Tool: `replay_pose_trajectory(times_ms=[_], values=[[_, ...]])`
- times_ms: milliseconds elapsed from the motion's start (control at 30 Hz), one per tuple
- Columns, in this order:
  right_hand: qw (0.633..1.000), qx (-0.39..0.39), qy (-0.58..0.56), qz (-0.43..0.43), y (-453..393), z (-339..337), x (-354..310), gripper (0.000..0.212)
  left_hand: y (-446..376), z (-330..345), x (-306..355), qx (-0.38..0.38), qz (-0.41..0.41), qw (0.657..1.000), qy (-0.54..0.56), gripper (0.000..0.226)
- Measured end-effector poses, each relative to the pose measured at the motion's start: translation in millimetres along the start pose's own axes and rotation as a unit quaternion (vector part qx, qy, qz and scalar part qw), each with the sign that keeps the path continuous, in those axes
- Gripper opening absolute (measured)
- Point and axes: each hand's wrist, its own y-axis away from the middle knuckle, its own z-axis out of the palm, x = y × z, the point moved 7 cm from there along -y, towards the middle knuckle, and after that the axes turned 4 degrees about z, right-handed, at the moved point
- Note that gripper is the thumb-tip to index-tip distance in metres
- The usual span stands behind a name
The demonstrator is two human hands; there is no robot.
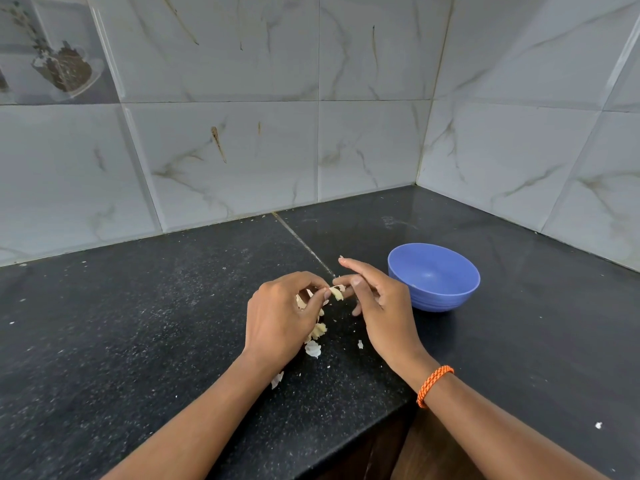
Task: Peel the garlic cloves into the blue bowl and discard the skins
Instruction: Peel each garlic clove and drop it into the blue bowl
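Left hand [281, 315] curled round partly hidden garlic cloves [304, 301], right hand [375, 299] pinching a skin flake [336, 292], blue bowl [434, 276] interior apparently empty, loose skins [313, 348] on counter [138, 323].

The left hand [277, 317] is gripping a garlic clove [336, 292] while the right hand [377, 299] is pinching its skin. Loose skins [313, 348] are lying on the dark surface [138, 323], and the blue bowl [434, 276] is sitting just beside the right hand.

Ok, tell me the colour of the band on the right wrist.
Orange, a braided band; the head view shows it.
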Motion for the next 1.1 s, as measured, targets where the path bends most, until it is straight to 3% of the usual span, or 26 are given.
replay_pose_trajectory(times_ms=[200,400,733,1100], values=[[0.999,0.022,0.038,0.004,-1.4,-3.7,0.8,0.027,-0.1,-6.0,0.2,0.028,-0.006,1.0,-0.003,0.007],[0.998,-0.059,-0.038,0.002,0.1,7.7,-2.2,0.04,0.9,-5.5,0.3,0.028,-0.012,0.999,0.012,0.007],[0.999,-0.031,-0.031,-0.031,1.9,5.6,-10.9,0.05,0.4,-0.9,4.6,-0.002,0.0,0.998,0.059,0.014],[0.997,0.015,0.021,-0.066,2.5,-1.6,-14.9,0.045,-0.6,-4.8,-4.4,0.03,-0.033,0.999,0.028,0.013]])
